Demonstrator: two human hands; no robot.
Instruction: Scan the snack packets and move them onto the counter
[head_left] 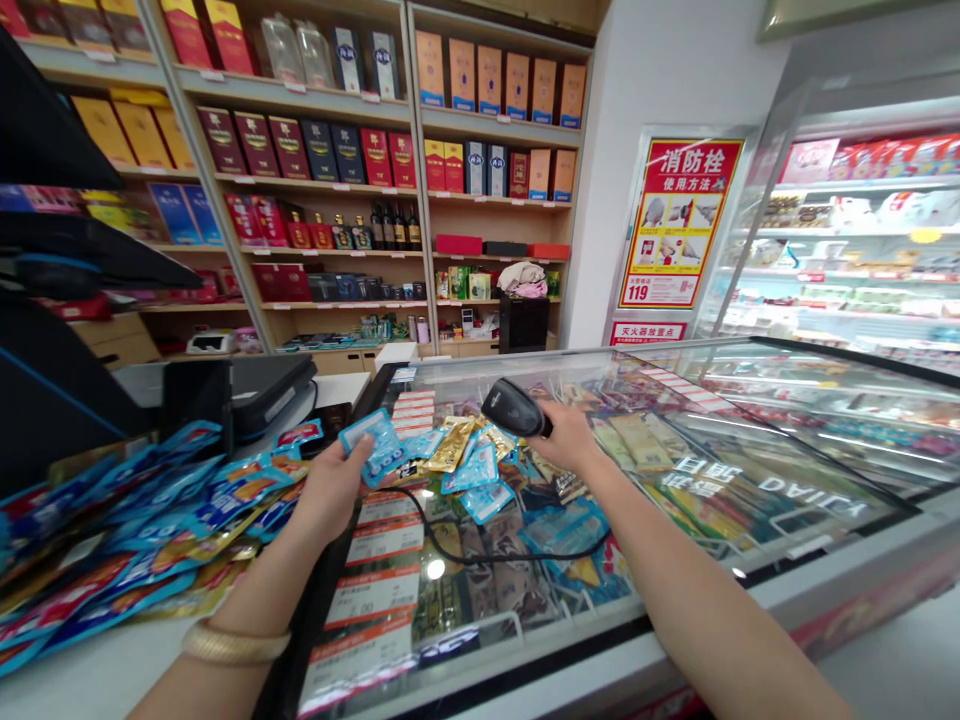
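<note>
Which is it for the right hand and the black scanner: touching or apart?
Touching: the head view shows the right hand wrapped around the scanner's handle.

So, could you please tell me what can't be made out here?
All in the head view:
Fine print on the blue packet: too small, partly covered by the left hand.
Grip of the scanner: hidden by the right hand.
Bottom of the packet pile: buried; its left side is cut off by the edge.
Lit shelf goods: blurred.
</note>
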